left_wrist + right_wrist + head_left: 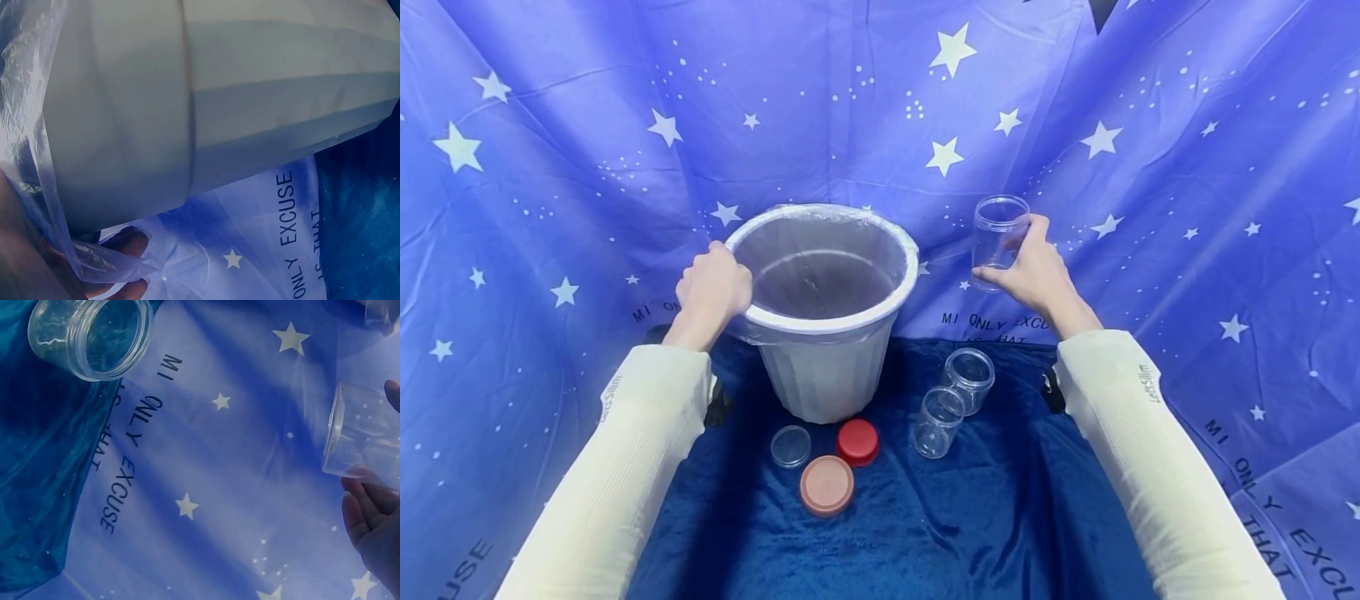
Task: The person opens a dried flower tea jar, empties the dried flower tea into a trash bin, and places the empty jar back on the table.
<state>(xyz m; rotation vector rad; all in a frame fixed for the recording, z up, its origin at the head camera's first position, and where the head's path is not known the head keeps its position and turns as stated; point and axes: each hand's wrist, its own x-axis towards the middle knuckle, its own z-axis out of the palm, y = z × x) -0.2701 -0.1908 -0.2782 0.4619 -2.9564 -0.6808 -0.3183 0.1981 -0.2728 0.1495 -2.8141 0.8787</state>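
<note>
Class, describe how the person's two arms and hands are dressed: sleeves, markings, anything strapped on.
Both arms wear long, cream-white ribbed sleeves, the left sleeve and the right sleeve, each with small dark lettering near the cuff. A black strap or device shows at each wrist. The left hand and right hand are bare, without gloves.

backdrop: blue star-printed cloth [850, 100] | surface: dark blue velvet cloth [970, 517] | light: even
</note>
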